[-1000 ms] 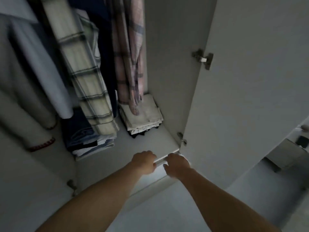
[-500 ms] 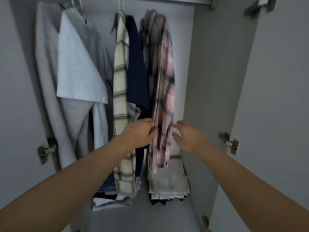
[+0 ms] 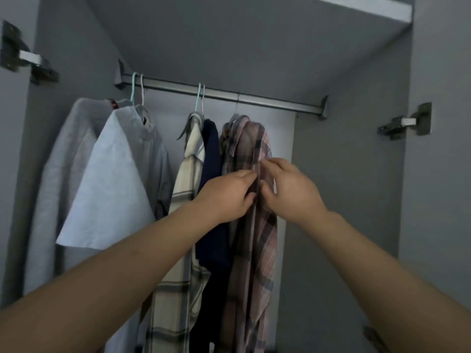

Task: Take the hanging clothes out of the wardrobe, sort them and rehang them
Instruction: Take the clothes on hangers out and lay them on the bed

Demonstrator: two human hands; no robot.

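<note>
Several garments hang on a metal rail [image 3: 267,100] inside the open wardrobe. From left: a grey coat [image 3: 58,161], a pale blue shirt [image 3: 114,179], a cream plaid shirt [image 3: 188,161], a navy garment [image 3: 211,154] and a pink plaid shirt [image 3: 254,250] at the right end. My left hand [image 3: 229,197] and my right hand [image 3: 288,189] are both at the front of the pink plaid shirt at chest height. Each pinches its fabric along the front edge, the hands almost touching.
The wardrobe's right side wall [image 3: 344,200] stands close beside the pink shirt. Door hinges sit at the left [image 3: 28,57] and right [image 3: 405,124]. A shelf board [image 3: 356,8] runs above the rail. The rail has bare length right of the pink shirt's hanger.
The view has tilted up from the wardrobe floor to the rail. Both hands rose from the bottom shelf edge to the pink plaid shirt and took hold of its fabric.
</note>
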